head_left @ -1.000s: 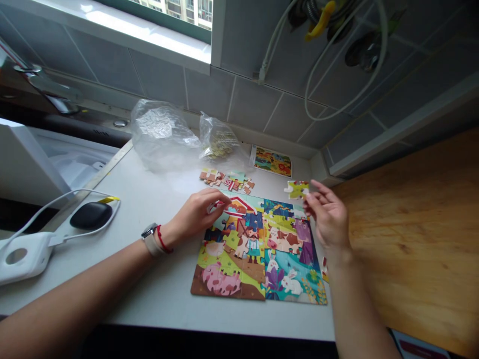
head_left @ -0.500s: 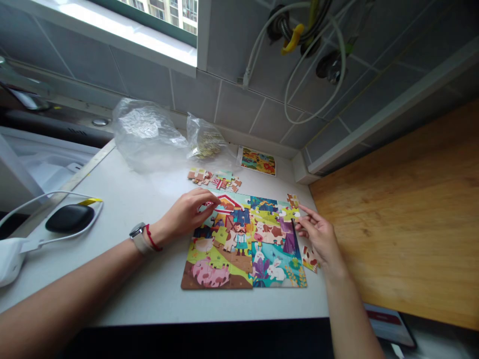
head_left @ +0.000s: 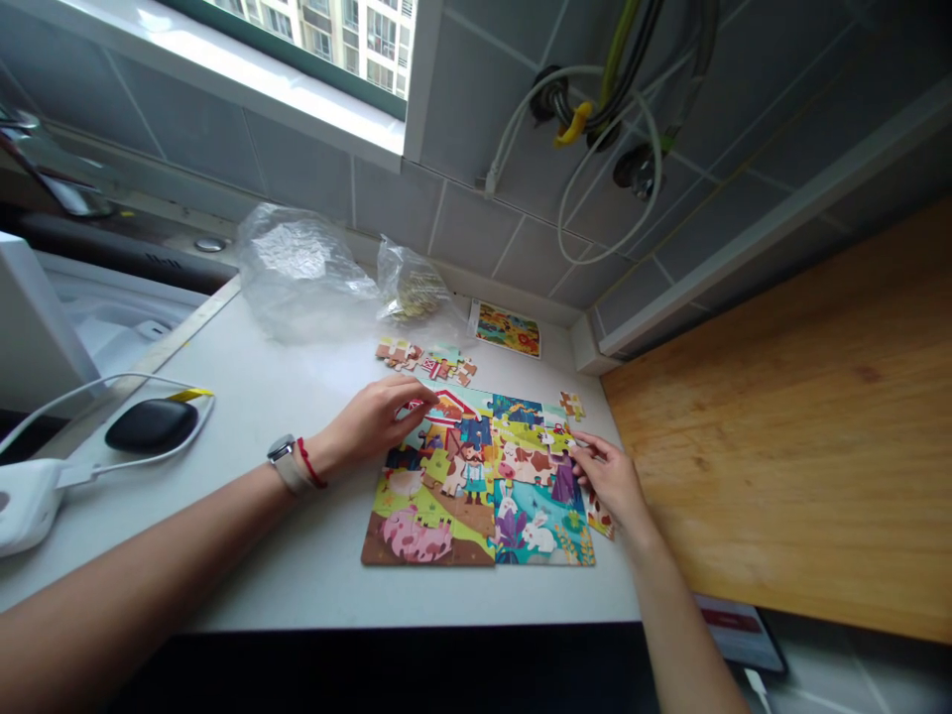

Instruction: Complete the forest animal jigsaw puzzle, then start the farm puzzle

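Your jigsaw (head_left: 476, 496), lying on the bench (head_left: 245, 565), stands mostly assembled: left hand (head_left: 379, 421) loosely curled on its top edge, nothing visibly held; right hand (head_left: 610, 479) narrowed at its right edge, any grip hidden; loose pieces (head_left: 423, 362) remain above it.

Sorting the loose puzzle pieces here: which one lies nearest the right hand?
The spotted piece beside the puzzle, low on the right; the others lie beyond its top edge.

The scene is viewed from a head-worn camera, tilted forward and down from close above a counter (head_left: 253, 565); a puzzle (head_left: 446, 526) is framed centrally, a tiled wall (head_left: 394, 208) beyond it.
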Demonstrator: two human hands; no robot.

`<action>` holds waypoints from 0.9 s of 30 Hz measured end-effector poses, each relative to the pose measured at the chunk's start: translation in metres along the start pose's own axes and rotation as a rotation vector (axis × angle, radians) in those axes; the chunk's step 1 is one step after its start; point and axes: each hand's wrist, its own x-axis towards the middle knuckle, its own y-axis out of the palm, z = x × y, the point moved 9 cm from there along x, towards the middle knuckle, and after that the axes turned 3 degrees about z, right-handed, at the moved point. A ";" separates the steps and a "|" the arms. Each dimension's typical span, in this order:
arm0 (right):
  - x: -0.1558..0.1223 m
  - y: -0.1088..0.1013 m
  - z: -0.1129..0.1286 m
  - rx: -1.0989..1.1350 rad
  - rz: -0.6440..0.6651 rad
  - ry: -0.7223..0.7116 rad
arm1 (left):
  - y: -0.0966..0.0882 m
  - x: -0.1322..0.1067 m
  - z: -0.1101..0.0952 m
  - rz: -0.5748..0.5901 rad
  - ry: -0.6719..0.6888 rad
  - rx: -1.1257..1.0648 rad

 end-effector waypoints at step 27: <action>-0.024 0.040 0.039 -0.613 0.023 -0.633 | 0.006 -0.002 -0.003 0.057 0.014 0.042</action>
